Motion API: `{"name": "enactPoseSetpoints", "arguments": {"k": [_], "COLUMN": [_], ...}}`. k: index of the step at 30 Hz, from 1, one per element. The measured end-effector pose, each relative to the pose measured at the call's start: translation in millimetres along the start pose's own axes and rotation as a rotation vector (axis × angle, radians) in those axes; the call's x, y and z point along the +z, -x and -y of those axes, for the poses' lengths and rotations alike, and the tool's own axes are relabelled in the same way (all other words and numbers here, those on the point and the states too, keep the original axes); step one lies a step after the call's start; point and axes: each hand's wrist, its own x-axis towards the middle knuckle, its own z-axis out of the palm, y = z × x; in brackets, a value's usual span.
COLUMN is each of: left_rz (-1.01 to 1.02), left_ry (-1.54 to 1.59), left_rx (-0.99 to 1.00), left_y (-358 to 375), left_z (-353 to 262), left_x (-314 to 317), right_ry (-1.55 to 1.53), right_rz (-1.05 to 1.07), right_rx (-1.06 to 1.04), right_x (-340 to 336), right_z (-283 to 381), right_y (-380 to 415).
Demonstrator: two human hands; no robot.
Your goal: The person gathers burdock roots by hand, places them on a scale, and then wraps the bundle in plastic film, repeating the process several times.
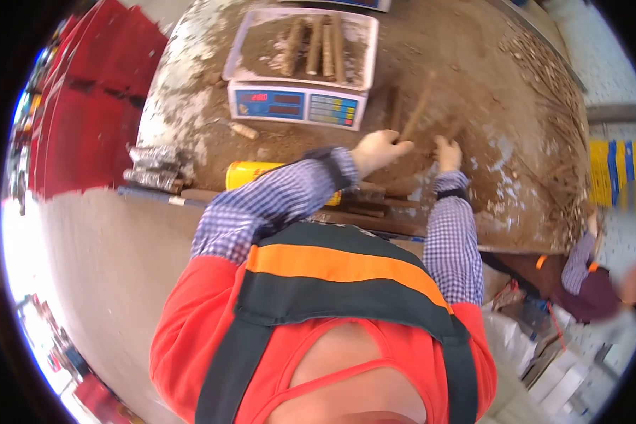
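Observation:
My left hand (pixel 380 152), in the middle of the table, is closed around the near end of a long brown root stick (pixel 420 106). The stick tilts away up and to the right. Close beside it is a darker root stick (pixel 394 104). To the right, my right hand (pixel 448 152) is low over the soil-covered table, its fingers bent and smeared by motion; whether it holds anything cannot be made out. Ahead to the left, a digital scale (pixel 270 103) with lit red digits carries a white tray (pixel 372 53), in which several root sticks (pixel 314 48) lie side by side.
A yellow roll (pixel 244 174) lies under my left forearm, and a short root piece (pixel 244 130) sits before the scale. Foil-like wrapped bundles (pixel 152 169) are by the left edge. Thin roots (pixel 562 155) pile along the right. Red crates (pixel 85 134) stand left; a co-worker (pixel 590 293) is at right.

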Motion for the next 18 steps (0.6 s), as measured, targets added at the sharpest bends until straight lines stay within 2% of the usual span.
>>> {"name": "enactPoseSetpoints", "arguments": {"k": [1, 2, 3, 4, 5, 6, 7, 9, 10, 11, 12, 14, 16, 18], "left_rz": [-0.024, -0.054, 0.089, 0.071, 0.089, 0.117, 0.108, 0.237, 0.244, 0.303, 0.362, 0.303, 0.234, 0.137], "left_ry": [-0.169, -0.361, -0.477, -0.645, -0.589, -0.536, -0.539, -0.615, -0.618, -0.604, -0.588, -0.525, -0.445, -0.329], "left_rx": [-0.056, 0.026, 0.013, 0.052, 0.134, 0.219, 0.21, 0.077, 0.08, 0.096, 0.113, 0.149, 0.119, 0.122], "left_y": [1.2, -15.5, -31.5, -35.5, -29.3, -22.5, -15.1, 5.4, 10.5, 14.1, 19.5, 39.7, 59.6, 83.1], "left_z": [-17.2, -3.0, 13.9, 27.6, 34.3, 38.6, 33.5, 14.6, 15.1, 15.7, 15.9, 10.5, 11.2, 12.8], "left_x": [-0.9, 5.7, 9.1, 18.6, 18.5, 18.4, 14.5, 6.6, 3.0, -3.5, -10.4, -35.4, -68.1, -105.2], "right_ry": [-0.309, -0.616, -0.612, -0.609, -0.6, -0.481, -0.368, -0.223, -0.155, -0.053, 0.049, 0.699, 0.819, 0.808], "right_rz": [0.017, 0.037, -0.009, -0.062, -0.033, 0.04, 0.106, 0.268, 0.301, 0.268, 0.332, 0.171, 0.221, 0.218], "right_rx": [-0.002, 0.008, 0.037, 0.066, 0.063, -0.152, -0.366, -0.358, -0.454, -0.456, -0.422, -0.782, -0.807, -0.864], "right_x": [-10.4, -20.4, -25.2, -25.0, -16.0, -5.5, 6.6, 50.2, 79.2, 108.5, 138.1, 193.3, 194.1, 184.9], "right_z": [12.4, 33.3, 62.0, 94.3, 122.9, 146.4, 169.2, 206.3, 215.2, 226.5, 226.6, 216.2, 232.5, 233.2], "right_y": [5.8, 18.4, 38.5, 55.2, 66.2, 81.4, 99.0, 116.9, 115.3, 115.2, 103.0, 84.3, 105.4, 112.9]}}
